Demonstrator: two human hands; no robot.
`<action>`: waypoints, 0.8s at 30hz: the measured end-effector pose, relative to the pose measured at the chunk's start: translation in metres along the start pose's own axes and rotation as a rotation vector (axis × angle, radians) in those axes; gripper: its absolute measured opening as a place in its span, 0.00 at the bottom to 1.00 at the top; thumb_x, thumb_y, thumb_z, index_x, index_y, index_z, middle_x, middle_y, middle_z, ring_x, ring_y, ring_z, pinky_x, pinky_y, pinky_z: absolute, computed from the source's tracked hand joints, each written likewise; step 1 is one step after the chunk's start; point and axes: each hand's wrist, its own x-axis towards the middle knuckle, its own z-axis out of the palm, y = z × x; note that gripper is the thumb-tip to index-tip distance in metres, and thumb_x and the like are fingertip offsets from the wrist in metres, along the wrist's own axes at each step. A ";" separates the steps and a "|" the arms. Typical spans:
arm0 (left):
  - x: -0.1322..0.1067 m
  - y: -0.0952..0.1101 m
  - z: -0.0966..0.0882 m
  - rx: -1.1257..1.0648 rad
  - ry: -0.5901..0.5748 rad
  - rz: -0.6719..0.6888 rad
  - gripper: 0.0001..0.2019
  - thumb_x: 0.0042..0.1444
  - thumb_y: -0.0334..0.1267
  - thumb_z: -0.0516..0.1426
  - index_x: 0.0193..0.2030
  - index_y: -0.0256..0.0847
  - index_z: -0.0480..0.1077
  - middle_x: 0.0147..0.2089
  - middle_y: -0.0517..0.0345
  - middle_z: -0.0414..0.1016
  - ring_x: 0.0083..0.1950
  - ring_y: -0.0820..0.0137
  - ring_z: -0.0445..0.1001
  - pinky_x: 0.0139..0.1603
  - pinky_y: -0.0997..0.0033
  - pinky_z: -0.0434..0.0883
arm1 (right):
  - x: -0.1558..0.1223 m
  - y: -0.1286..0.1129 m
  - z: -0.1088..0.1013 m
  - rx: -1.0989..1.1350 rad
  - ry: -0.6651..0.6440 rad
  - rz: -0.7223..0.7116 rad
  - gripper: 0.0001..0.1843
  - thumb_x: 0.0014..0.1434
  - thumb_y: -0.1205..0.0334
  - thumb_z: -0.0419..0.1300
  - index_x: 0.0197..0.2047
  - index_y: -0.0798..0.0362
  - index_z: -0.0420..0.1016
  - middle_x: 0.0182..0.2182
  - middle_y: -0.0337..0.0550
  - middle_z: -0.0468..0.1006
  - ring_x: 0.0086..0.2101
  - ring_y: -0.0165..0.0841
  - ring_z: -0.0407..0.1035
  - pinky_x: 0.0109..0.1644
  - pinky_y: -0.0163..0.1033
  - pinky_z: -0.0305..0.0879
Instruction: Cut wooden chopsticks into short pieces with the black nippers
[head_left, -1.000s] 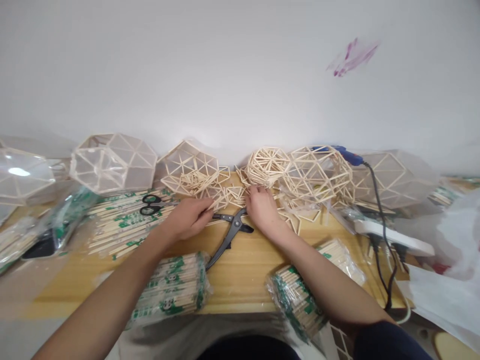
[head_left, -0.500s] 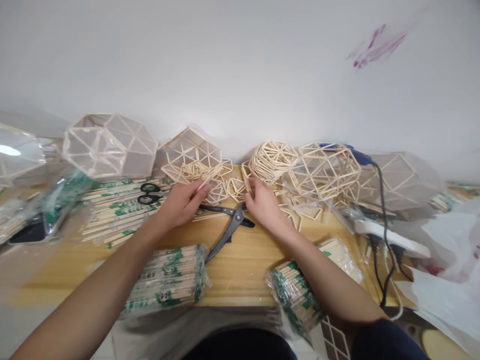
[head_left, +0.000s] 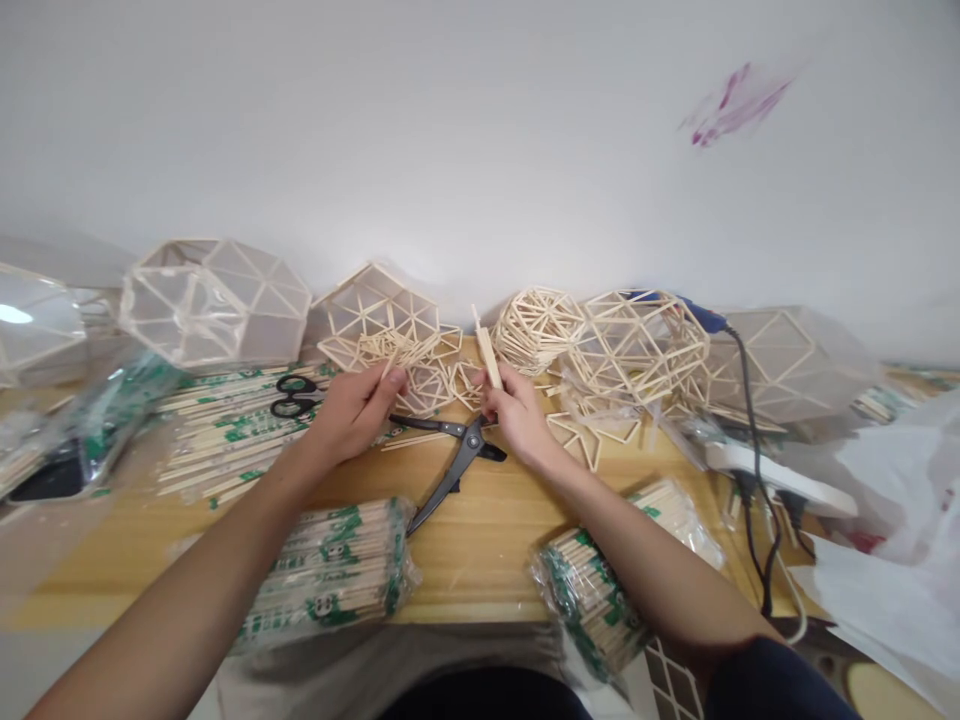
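Observation:
My right hand [head_left: 517, 410] is closed around a small bundle of short wooden sticks [head_left: 487, 352], which points up and away from me. My left hand [head_left: 360, 408] is pinched, and a thin wooden stick shows at its fingertips. Just beyond the left fingers, a heap of loose short sticks [head_left: 401, 345] lies in an open faceted stick frame [head_left: 379, 300]. Large dark shears [head_left: 469, 440] lie spread on the table between and below my hands. Black-handled scissors [head_left: 294, 397] rest left of my left hand.
Packs of green-wrapped chopsticks [head_left: 337, 565] lie along the front edge of the wooden table [head_left: 472, 560]. Stick-frame polyhedra [head_left: 645, 340] and covered ones [head_left: 217, 300] line the wall. A power strip [head_left: 780, 480] with cables sits at right, near a blue glue gun [head_left: 701, 315].
My right hand has raised and tilted the stick bundle, so more of it shows. My left hand has drawn back slightly left from the stick heap. The view has shifted a little.

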 end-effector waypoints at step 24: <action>0.000 0.015 0.012 0.018 -0.334 0.185 0.26 0.70 0.53 0.52 0.23 0.40 0.62 0.20 0.65 0.61 0.24 0.75 0.61 0.29 0.72 0.57 | -0.011 -0.029 0.002 0.682 -0.297 0.116 0.23 0.55 0.44 0.74 0.44 0.53 0.79 0.20 0.27 0.58 0.18 0.23 0.46 0.21 0.33 0.40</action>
